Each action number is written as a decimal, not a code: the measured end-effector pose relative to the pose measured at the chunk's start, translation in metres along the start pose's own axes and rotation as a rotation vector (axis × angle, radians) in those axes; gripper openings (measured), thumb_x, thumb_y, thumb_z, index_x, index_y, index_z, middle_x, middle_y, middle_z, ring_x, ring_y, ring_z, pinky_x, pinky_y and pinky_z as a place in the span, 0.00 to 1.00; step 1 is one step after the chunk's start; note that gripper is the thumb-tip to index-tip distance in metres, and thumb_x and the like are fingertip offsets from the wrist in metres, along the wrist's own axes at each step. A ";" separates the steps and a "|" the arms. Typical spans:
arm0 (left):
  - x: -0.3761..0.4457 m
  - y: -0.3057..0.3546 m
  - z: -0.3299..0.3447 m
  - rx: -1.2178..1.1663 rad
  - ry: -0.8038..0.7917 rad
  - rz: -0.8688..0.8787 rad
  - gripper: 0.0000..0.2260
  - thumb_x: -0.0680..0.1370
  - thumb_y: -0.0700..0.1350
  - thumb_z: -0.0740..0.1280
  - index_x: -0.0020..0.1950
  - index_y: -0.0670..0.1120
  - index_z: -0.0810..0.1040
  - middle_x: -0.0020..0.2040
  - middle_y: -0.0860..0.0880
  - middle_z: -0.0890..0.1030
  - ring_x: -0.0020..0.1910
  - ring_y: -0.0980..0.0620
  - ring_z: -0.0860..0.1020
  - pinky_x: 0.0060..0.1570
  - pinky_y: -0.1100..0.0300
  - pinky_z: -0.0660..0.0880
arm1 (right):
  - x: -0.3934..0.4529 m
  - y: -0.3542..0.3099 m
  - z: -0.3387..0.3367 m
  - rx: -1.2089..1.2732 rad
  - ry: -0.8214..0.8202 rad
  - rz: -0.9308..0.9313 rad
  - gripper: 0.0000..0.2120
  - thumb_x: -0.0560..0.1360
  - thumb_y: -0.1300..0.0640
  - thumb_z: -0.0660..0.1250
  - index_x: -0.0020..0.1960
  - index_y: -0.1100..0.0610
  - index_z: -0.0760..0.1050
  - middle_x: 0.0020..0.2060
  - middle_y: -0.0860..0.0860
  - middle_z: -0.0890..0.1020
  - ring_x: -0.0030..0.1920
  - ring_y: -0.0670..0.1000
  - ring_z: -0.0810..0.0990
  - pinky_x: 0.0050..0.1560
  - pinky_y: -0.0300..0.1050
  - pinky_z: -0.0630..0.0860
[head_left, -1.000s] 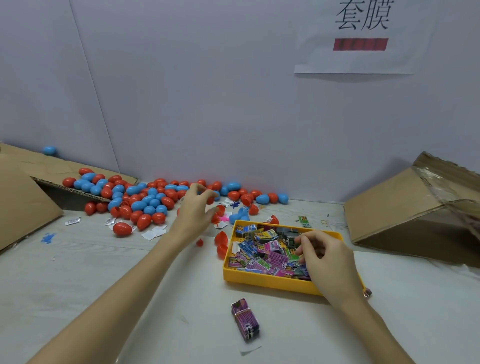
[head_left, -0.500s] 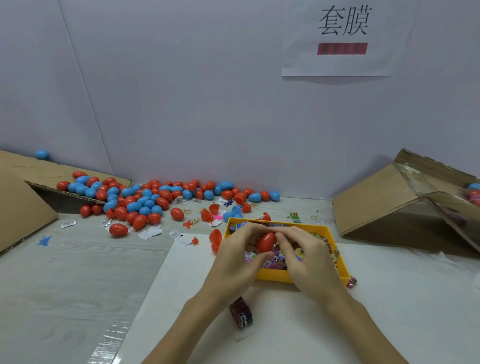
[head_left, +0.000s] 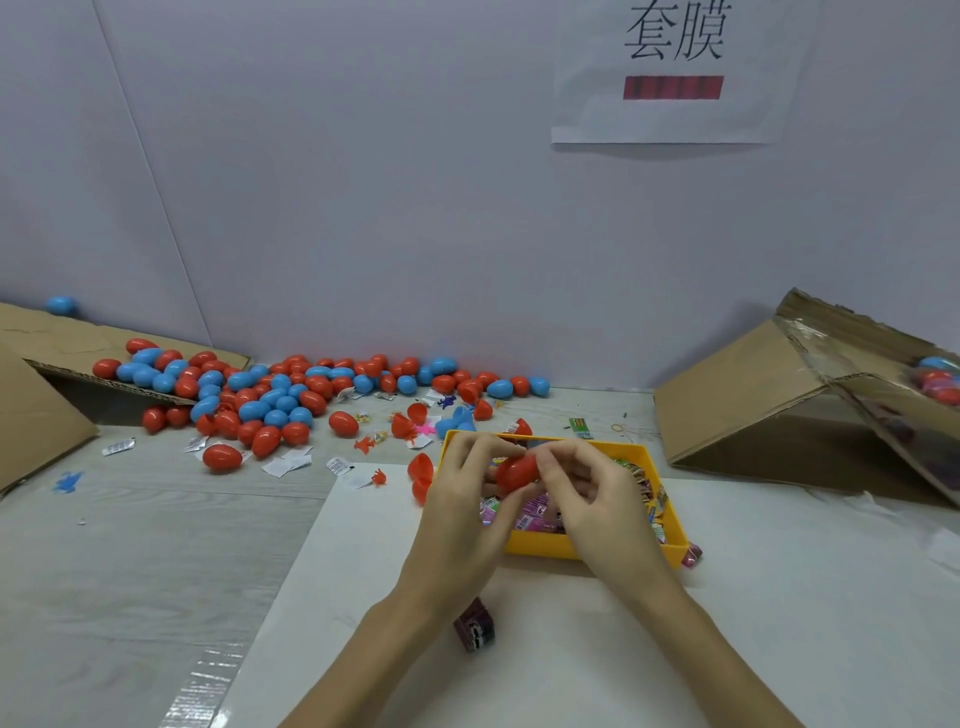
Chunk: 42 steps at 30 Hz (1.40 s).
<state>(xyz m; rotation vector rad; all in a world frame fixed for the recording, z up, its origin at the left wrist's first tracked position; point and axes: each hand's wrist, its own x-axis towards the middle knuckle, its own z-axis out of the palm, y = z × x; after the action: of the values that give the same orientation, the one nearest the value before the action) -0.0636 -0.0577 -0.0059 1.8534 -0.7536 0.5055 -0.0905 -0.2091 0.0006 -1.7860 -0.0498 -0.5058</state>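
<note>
Now: left hand (head_left: 462, 499) and right hand (head_left: 592, 499) pinch one red egg (head_left: 515, 473) above the yellow tray (head_left: 545, 546).
Risk: smooth shell, fingertip grip only; a slip likely drops it among the tray's packets (head_left: 537, 512) or sends it rolling toward the loose eggs (head_left: 270, 405).

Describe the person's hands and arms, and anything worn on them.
The left hand and right hand are bare: no gloves, rings, watch or bracelets show. Both forearms are uncovered down to the picture's lower edge, with no sleeves in view.
</note>
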 end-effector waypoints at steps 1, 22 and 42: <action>0.001 0.000 -0.001 -0.011 0.003 0.006 0.15 0.77 0.38 0.74 0.61 0.51 0.78 0.57 0.54 0.75 0.57 0.58 0.79 0.53 0.70 0.76 | 0.001 0.000 -0.001 0.043 -0.013 0.019 0.07 0.80 0.54 0.69 0.57 0.53 0.81 0.47 0.47 0.86 0.49 0.46 0.85 0.48 0.41 0.82; 0.008 -0.007 -0.012 -0.029 0.111 -0.200 0.10 0.85 0.47 0.61 0.64 0.52 0.78 0.55 0.56 0.82 0.52 0.56 0.81 0.48 0.67 0.76 | 0.010 0.019 -0.011 -0.653 -0.026 0.056 0.09 0.74 0.45 0.76 0.52 0.47 0.84 0.46 0.42 0.84 0.47 0.42 0.80 0.49 0.43 0.81; 0.004 -0.005 -0.005 -0.094 -0.055 -0.301 0.09 0.86 0.45 0.58 0.64 0.54 0.74 0.54 0.54 0.80 0.53 0.62 0.79 0.45 0.68 0.77 | 0.010 0.005 -0.018 -0.330 0.047 0.031 0.05 0.78 0.52 0.72 0.46 0.51 0.85 0.39 0.44 0.85 0.44 0.40 0.80 0.42 0.30 0.75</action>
<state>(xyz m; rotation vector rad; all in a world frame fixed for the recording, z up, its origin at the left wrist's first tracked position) -0.0570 -0.0523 -0.0045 1.8568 -0.5118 0.2232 -0.0858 -0.2299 0.0032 -2.0923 0.0991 -0.5572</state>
